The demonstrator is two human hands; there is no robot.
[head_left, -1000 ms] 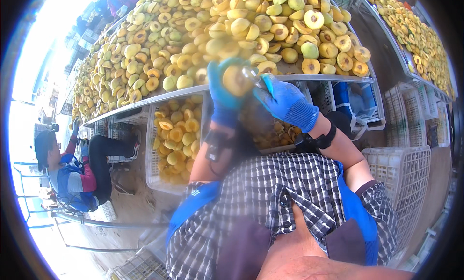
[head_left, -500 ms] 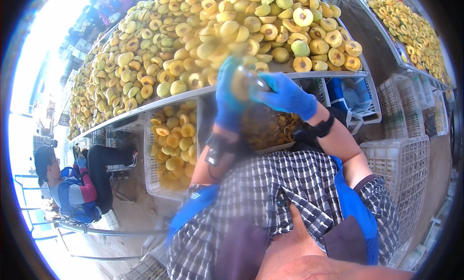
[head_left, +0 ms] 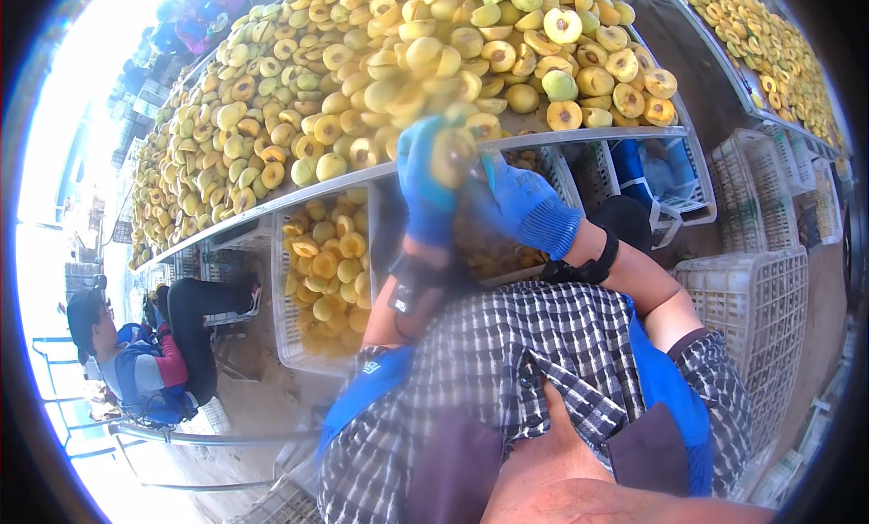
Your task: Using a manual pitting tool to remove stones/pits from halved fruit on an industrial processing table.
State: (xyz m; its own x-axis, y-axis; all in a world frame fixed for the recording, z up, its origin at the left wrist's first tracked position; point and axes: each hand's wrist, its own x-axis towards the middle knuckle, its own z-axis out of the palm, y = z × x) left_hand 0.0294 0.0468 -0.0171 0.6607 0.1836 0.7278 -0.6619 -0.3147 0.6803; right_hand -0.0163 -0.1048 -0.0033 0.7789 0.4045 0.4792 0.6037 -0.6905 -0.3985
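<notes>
My left hand (head_left: 425, 176), in a blue glove, is closed around a yellow peach half (head_left: 453, 159), cut face toward me, by the table's front edge. Close beside it, my right hand (head_left: 529, 207), also gloved, is curled with the fingers against the fruit. The metal hand tool that showed in it half a second ago is hidden or blurred now. Beyond both hands, a table with a metal rim (head_left: 262, 209) bears a heap of peach halves (head_left: 362, 80), several with pits in them. A blurred patch covers part of the heap and my left hand.
Left of my lap stands a white crate (head_left: 282, 320) of peach halves. Below my hands, another container holds brownish pieces (head_left: 493, 243). Stacked crates (head_left: 742, 316) stand at my right, a second fruit table (head_left: 769, 71) farther back. A seated person (head_left: 145, 361) works at the left.
Both hands have come slightly lower. My right hand has turned and dropped beside the peach half, and the metal tool no longer shows clearly.
</notes>
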